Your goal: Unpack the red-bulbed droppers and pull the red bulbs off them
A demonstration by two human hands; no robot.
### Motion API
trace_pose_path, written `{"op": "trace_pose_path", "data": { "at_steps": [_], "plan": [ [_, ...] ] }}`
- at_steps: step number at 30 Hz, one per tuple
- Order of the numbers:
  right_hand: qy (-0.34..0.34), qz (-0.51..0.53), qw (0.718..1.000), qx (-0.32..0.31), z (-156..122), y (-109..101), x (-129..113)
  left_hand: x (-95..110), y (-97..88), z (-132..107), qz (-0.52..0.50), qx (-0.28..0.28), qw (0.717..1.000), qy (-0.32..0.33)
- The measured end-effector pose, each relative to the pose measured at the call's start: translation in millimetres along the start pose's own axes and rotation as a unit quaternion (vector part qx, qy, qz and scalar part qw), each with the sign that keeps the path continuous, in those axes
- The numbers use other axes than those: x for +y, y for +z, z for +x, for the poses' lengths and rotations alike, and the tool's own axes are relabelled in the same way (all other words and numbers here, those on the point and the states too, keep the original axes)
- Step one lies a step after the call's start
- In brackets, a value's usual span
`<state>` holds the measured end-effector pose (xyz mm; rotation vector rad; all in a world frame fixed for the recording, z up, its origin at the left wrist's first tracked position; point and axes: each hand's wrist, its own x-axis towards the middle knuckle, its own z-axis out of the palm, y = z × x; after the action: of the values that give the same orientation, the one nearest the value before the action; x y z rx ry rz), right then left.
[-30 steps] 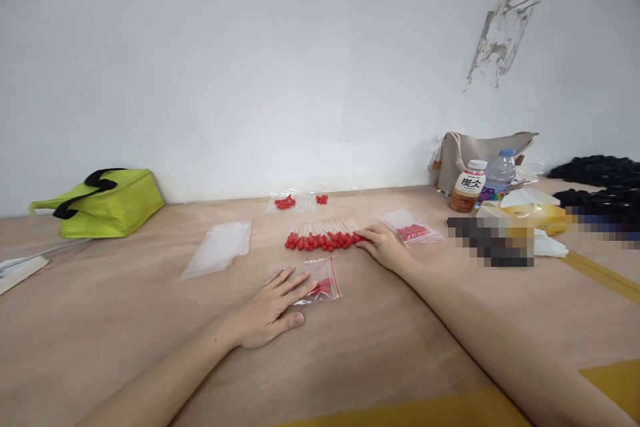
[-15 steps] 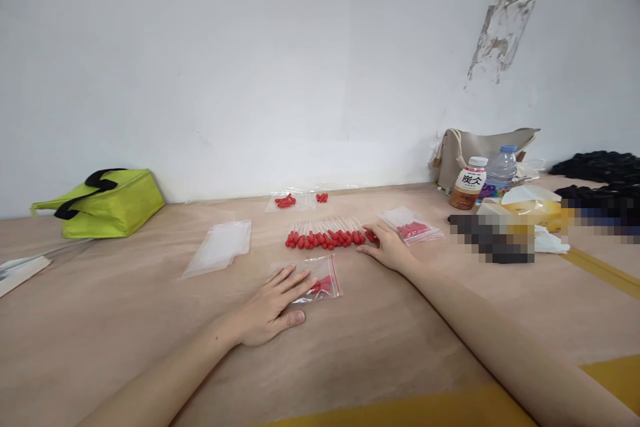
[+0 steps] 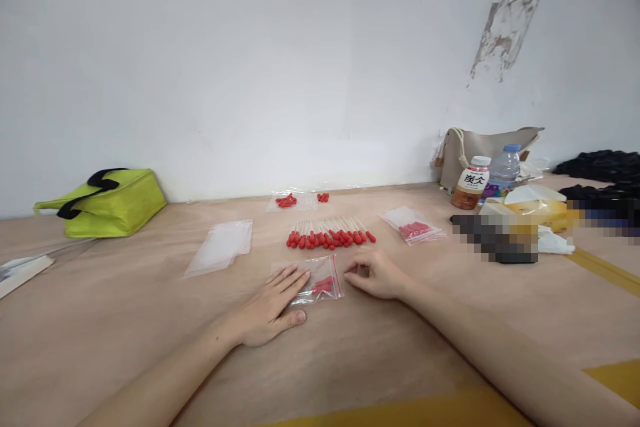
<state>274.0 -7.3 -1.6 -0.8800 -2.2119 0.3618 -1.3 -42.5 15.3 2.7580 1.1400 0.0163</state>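
My left hand [image 3: 275,307] lies flat with its fingers spread on a clear zip bag [image 3: 305,290], pressing it to the table. Inside this bag are several red-tipped sticks [image 3: 323,285], their red ends towards the bag's red-lined edge. My right hand [image 3: 377,273] is closed with thumb and index finger drawn together beside that edge. Whether it pinches the bag's edge or something small cannot be made out. Just beyond both hands is a row of pale sticks with red tips [image 3: 327,238], laid side by side with the tips towards me.
Flat clear bags [image 3: 220,247] lie to the left, filled bags [image 3: 413,225] to the right. More red-tipped pieces [image 3: 287,201] sit by the wall. A lime-green bag [image 3: 113,207] is at far left. Bottles [image 3: 470,183], a grey bag [image 3: 490,143] and a tissue pack [image 3: 537,207] are at right.
My right hand has moved from the right end of the stick row towards me and left, to the zip bag's edge. My left hand stays on the bag.
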Motion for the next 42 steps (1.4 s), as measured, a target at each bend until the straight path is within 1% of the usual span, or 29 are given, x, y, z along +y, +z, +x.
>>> {"op": "trace_pose_path", "data": {
  "at_steps": [1, 3, 5, 8, 9, 11, 13, 16, 18, 20, 23, 28, 30, 32, 34, 36, 38, 42],
  "plan": [
    [0.000, 0.009, 1.000, -0.015, 2, 6, -6, 0, 0.3, 0, 0.001, -0.001, 1.000, -0.001],
    [0.013, 0.023, 1.000, -0.012, 7, 14, -15, 0, 0.4, 0, 0.004, -0.002, 1.000, -0.002],
    [0.016, 0.045, 0.999, -0.015, 12, 17, -19, 0, 0.0, 0, 0.004, -0.006, 1.000, 0.001],
    [-0.010, 0.081, 0.994, -0.073, 15, 16, -20, 1, -0.4, 1, 0.008, -0.015, 1.000, 0.007],
    [-0.013, 0.085, 0.992, -0.096, 15, 16, -21, 2, -0.3, 1, 0.009, -0.016, 1.000, 0.009],
    [-0.006, 0.071, 0.990, -0.119, 16, 16, -23, 2, 0.2, 1, 0.011, -0.017, 1.000, 0.012],
    [-0.006, 0.048, 0.992, -0.118, 16, 17, -27, 2, 0.6, 2, 0.012, -0.012, 1.000, 0.016],
    [-0.037, 0.021, 0.994, -0.104, 18, 18, -33, 3, -0.3, 2, 0.011, -0.005, 1.000, 0.017],
    [-0.044, 0.010, 0.994, -0.097, 17, 16, -35, 3, -1.7, 2, 0.009, -0.006, 1.000, 0.017],
    [-0.022, 0.012, 0.995, -0.093, 16, 13, -33, 4, -3.0, 2, 0.006, -0.008, 1.000, 0.017],
    [0.034, 0.034, 0.993, -0.106, 13, 6, -26, 4, -3.9, 2, 0.001, -0.009, 1.000, 0.020],
    [0.052, 0.037, 0.984, -0.163, 11, 0, -21, 5, -4.8, 2, -0.007, -0.014, 0.999, 0.041],
    [0.069, 0.036, 0.985, -0.156, 11, 2, -23, 6, -5.8, 2, -0.011, -0.020, 0.999, 0.048],
    [0.085, 0.052, 0.987, -0.130, 11, 5, -25, 6, -7.0, 2, -0.016, -0.025, 0.998, 0.048],
    [0.105, 0.101, 0.983, -0.115, 11, 7, -24, 7, -7.9, 2, -0.020, -0.032, 0.998, 0.046],
    [0.124, 0.156, 0.973, -0.112, 11, 8, -20, 7, -8.4, 2, -0.021, -0.035, 0.998, 0.046],
    [0.127, 0.185, 0.968, -0.116, 10, 7, -15, 7, -8.7, 2, -0.023, -0.033, 0.998, 0.047],
    [0.107, 0.176, 0.966, -0.155, 9, 2, -9, 7, -9.1, 2, -0.023, -0.031, 0.998, 0.050]
  ]
}}
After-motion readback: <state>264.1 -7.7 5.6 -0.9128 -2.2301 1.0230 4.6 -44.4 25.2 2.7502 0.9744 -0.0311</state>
